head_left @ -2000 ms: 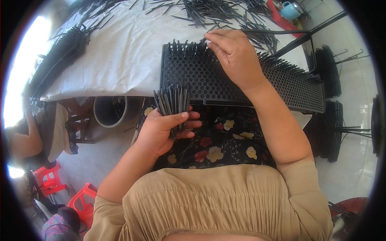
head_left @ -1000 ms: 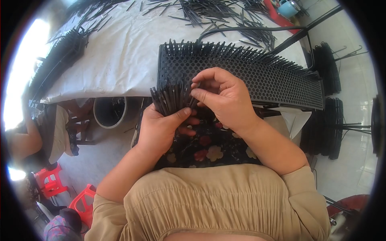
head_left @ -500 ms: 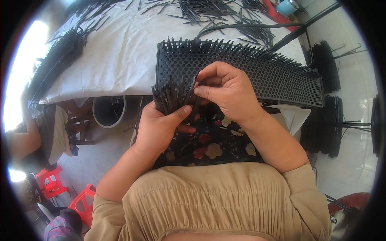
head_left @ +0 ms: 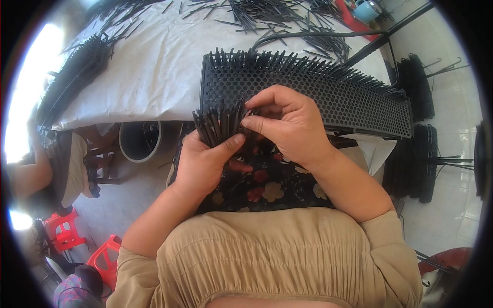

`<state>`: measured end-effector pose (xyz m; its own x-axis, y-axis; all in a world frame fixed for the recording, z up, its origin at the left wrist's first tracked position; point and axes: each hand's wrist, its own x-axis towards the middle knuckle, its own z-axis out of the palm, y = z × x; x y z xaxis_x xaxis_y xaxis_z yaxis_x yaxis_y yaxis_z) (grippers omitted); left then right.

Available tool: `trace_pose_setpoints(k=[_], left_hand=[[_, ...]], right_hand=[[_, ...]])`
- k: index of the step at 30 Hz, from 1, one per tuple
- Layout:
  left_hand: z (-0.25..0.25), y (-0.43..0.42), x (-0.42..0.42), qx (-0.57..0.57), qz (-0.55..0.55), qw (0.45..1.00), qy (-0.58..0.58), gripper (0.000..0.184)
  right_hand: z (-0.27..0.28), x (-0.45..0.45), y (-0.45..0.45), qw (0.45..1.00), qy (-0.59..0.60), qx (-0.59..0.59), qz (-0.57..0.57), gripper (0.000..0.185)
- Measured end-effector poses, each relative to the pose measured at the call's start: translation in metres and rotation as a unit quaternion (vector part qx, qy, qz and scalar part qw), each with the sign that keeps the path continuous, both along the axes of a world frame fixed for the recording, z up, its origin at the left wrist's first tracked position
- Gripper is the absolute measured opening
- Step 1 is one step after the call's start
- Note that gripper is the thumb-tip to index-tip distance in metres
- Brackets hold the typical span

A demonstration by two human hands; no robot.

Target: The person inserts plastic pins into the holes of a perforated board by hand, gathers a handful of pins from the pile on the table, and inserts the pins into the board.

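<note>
I see the left hand [head_left: 199, 160] wrapped round a bundle of black strips [head_left: 217, 127]; right hand [head_left: 294, 126] at its edge, fingertips close together, whether pinching one I cannot tell. Just beyond, a perforated panel [head_left: 328, 97] along the bench [head_left: 149, 77] edge; loose strips [head_left: 257, 14] farther back.

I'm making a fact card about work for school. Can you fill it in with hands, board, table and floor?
left hand: the left hand holds a bundle of black sticks
right hand: the right hand is at the bundle's right side, fingertips close together; whether it grips one stick is hard to see
board: black board full of holes, dark sticks along its far edge
table: white cover, loose sticks scattered farther back
floor: red stools
</note>
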<state>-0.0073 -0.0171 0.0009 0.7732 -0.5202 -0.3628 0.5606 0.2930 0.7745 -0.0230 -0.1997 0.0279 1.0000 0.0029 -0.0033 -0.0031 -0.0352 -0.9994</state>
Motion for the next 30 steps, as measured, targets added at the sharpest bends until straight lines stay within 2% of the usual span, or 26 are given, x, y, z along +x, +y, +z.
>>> trace_pose_setpoints(k=[2, 4, 6, 8, 11, 15, 17, 20, 22, 23, 28, 30], left_hand=[[-0.004, 0.003, 0.0, 0.024, -0.019, 0.999, 0.011, 0.02], [-0.006, 0.003, -0.002, 0.048, -0.039, 0.998, 0.024, 0.021], [-0.006, 0.0, -0.005, 0.096, -0.037, 0.995, -0.007, 0.024], [-0.006, -0.001, -0.009, 0.085, -0.021, 0.996, -0.024, 0.023], [-0.009, 0.003, -0.009, 0.056, 0.035, 0.997, -0.049, 0.02], [0.004, 0.004, -0.003, -0.052, 0.189, 0.979, -0.065, 0.012], [0.002, 0.008, -0.001, -0.055, 0.187, 0.979, -0.052, 0.014], [0.006, 0.013, -0.002, -0.015, 0.03, 0.998, 0.044, 0.019], [0.001, 0.01, 0.001, -0.001, -0.007, 0.997, 0.08, 0.021], [-0.003, 0.008, 0.003, 0.014, -0.041, 0.992, 0.116, 0.023], [-0.006, 0.003, 0.005, -0.021, -0.021, 0.981, 0.193, 0.03], [-0.007, 0.004, 0.006, -0.093, -0.033, 0.966, 0.238, 0.035]], right_hand=[[0.0, 0.0, -0.001, 1.0, -0.012, 0.006, -0.007, 0.014], [0.0, 0.0, -0.005, 0.994, 0.095, -0.03, 0.035, 0.018], [-0.009, -0.002, -0.001, 0.995, 0.094, -0.015, 0.02, 0.017], [-0.012, -0.004, 0.002, 0.996, 0.093, -0.001, 0.006, 0.017], [-0.009, -0.007, 0.002, 0.999, 0.038, -0.019, 0.013, 0.017], [-0.008, -0.004, -0.004, 0.989, -0.1, 0.057, -0.093, 0.014], [0.01, 0.005, -0.018, 0.98, -0.111, 0.073, -0.147, 0.014], [0.004, 0.032, -0.053, 0.964, -0.173, 0.066, -0.191, 0.015], [-0.007, 0.045, -0.069, 0.936, -0.292, -0.046, -0.191, 0.014], [-0.01, 0.049, -0.074, 0.934, -0.305, -0.068, -0.176, 0.012], [-0.016, 0.058, -0.079, 0.936, -0.288, -0.078, -0.184, 0.01], [-0.018, 0.058, -0.08, 0.94, -0.273, -0.073, -0.189, 0.01]])
